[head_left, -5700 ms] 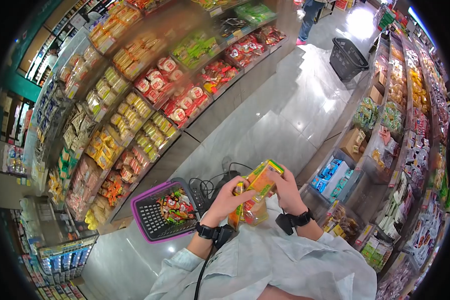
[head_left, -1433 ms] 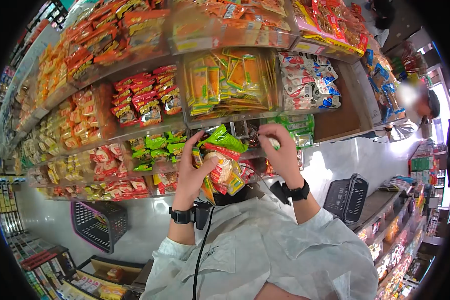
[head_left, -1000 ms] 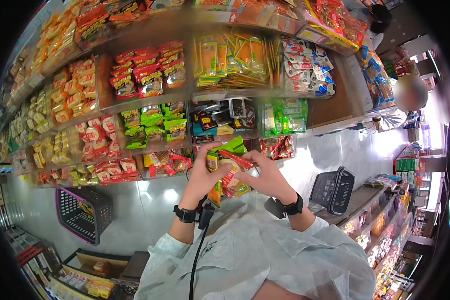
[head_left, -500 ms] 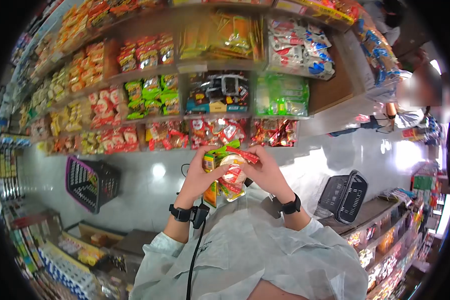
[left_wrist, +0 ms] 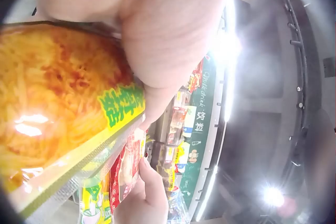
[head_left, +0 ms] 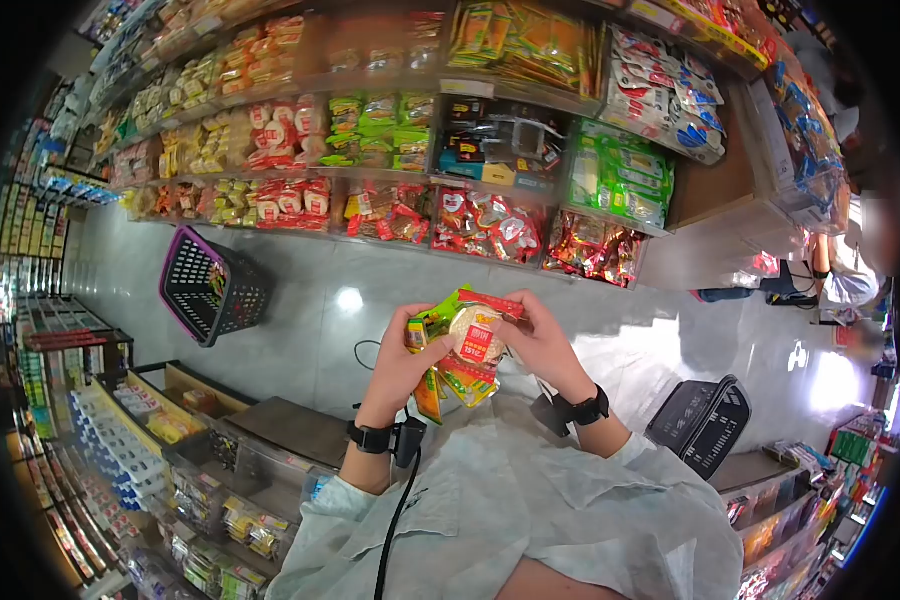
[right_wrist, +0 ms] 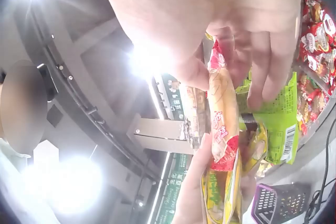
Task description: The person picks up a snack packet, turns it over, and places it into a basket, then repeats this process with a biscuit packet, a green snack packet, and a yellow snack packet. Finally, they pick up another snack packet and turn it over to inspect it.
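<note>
Both hands hold a small bunch of snack packets in front of the shirt. My left hand (head_left: 400, 362) grips the bunch from the left, its thumb over the front. A red-ended clear packet with a round pale cracker-like snack (head_left: 477, 336) faces up on top, and my right hand (head_left: 548, 348) pinches its right edge. Behind it shows a bright green packet (right_wrist: 282, 121) with a barcode. Yellow-and-green packets (right_wrist: 223, 195) lie beneath; at the left hand, one clear-fronted packet (left_wrist: 58, 87) shows orange shredded food. The right wrist view shows the red-ended packet (right_wrist: 223, 111) edge-on.
Stepped shelves of bagged snacks (head_left: 485, 222) stand ahead. A purple-rimmed basket (head_left: 205, 290) with packets inside sits on the floor to the left, and a dark basket (head_left: 702, 425) to the right. Low shelf bins (head_left: 260, 480) flank the left side. Another person (head_left: 850, 275) is at far right.
The right hand, off the packets near the shelf 1.4 s ago, has come back to pinch the red-ended packet. The shelves now appear farther off. At 5.7 s ago only yellow-toned packets showed clearly.
</note>
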Action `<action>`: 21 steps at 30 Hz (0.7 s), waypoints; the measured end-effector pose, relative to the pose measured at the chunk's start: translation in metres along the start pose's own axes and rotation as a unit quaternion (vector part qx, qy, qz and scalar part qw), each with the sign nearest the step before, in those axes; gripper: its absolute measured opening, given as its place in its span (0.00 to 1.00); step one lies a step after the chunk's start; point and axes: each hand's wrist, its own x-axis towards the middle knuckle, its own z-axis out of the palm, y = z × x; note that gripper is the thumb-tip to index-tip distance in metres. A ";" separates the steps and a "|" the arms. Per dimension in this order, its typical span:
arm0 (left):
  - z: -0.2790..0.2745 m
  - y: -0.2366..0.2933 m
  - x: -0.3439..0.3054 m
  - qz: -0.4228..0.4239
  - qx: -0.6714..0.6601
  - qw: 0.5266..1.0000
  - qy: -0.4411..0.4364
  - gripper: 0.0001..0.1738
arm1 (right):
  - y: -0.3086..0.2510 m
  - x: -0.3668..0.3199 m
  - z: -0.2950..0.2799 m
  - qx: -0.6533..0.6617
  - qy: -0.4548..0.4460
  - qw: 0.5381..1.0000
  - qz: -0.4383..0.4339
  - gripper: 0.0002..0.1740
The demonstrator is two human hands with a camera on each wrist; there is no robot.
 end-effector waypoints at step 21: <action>-0.279 -0.060 -0.064 0.022 -0.247 0.948 0.199 0.25 | 0.034 0.121 0.295 -0.073 -0.216 0.972 0.065 0.32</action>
